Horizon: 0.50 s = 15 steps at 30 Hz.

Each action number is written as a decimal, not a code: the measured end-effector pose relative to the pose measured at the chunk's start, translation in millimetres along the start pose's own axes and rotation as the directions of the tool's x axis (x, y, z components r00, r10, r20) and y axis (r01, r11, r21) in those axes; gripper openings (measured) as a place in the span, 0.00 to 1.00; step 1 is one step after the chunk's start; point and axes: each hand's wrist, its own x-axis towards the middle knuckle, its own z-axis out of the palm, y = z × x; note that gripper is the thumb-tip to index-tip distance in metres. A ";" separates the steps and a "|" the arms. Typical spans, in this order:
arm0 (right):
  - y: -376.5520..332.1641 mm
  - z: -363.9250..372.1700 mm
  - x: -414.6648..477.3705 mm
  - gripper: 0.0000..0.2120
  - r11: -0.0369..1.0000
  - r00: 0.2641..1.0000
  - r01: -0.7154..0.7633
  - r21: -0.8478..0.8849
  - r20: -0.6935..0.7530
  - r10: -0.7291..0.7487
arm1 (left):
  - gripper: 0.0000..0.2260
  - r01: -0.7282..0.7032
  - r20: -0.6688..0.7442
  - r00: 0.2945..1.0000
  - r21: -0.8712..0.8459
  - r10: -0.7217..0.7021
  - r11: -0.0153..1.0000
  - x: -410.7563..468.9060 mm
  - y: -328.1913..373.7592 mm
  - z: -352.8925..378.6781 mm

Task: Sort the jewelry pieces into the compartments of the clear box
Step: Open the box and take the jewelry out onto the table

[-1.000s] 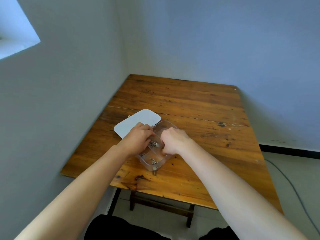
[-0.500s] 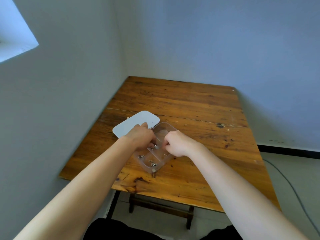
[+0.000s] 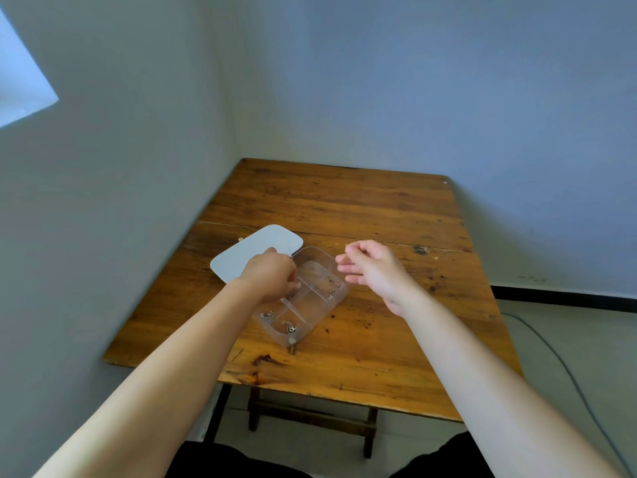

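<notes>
Head view: wooden table (image 3: 344, 208) set in a room corner.
Clear box (image 3: 312, 301): on table, lid (image 3: 248, 251) open behind it.
Jewelry pieces (image 3: 291, 327): lying in several compartments.
Left hand (image 3: 270, 276): fingers curled down inside box; grip unclear.
Right hand (image 3: 374, 265): raised beside box, loosely open.

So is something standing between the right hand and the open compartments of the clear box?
Nothing visible does. The right hand is raised just right of the clear box, the white lid lies open behind it, and the left hand covers only the left side.
</notes>
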 end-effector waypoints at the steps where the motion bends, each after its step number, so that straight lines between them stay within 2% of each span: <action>1: 0.1 -3.1 -0.3 0.07 0.998 1.000 -0.011 0.068 -0.022 0.012 | 0.05 0.022 -0.015 1.000 -0.124 -0.024 0.992 -1.7 -1.8 -2.3; 3: 1.1 -9.5 -1.2 0.07 0.984 0.997 -0.023 0.175 -0.071 0.036 | 0.03 0.050 -0.070 0.994 -0.353 -0.080 0.934 -5.9 -3.6 -8.7; 5: 3.0 -16.5 -2.6 0.07 0.969 0.992 -0.023 0.246 -0.114 0.052 | 0.03 0.044 -0.131 0.981 -0.565 -0.142 0.824 -8.5 -2.5 -14.9; 8: 6.5 -28.8 -7.5 0.09 0.945 0.982 -0.031 0.327 -0.169 0.090 | 0.05 -0.010 -0.122 0.973 -0.871 -0.195 0.492 -9.7 7.9 -23.8; 11: 12.2 -44.8 -13.8 0.09 0.931 0.967 -0.042 0.362 -0.218 0.128 | 0.04 -0.044 -0.085 0.977 -0.978 -0.195 0.203 -5.4 30.4 -32.5; 15: 19.9 -75.1 -24.4 0.08 0.928 0.947 -0.052 0.370 -0.275 0.163 | 0.04 -0.089 -0.084 0.983 -0.996 -0.163 -0.027 6.7 76.4 -37.8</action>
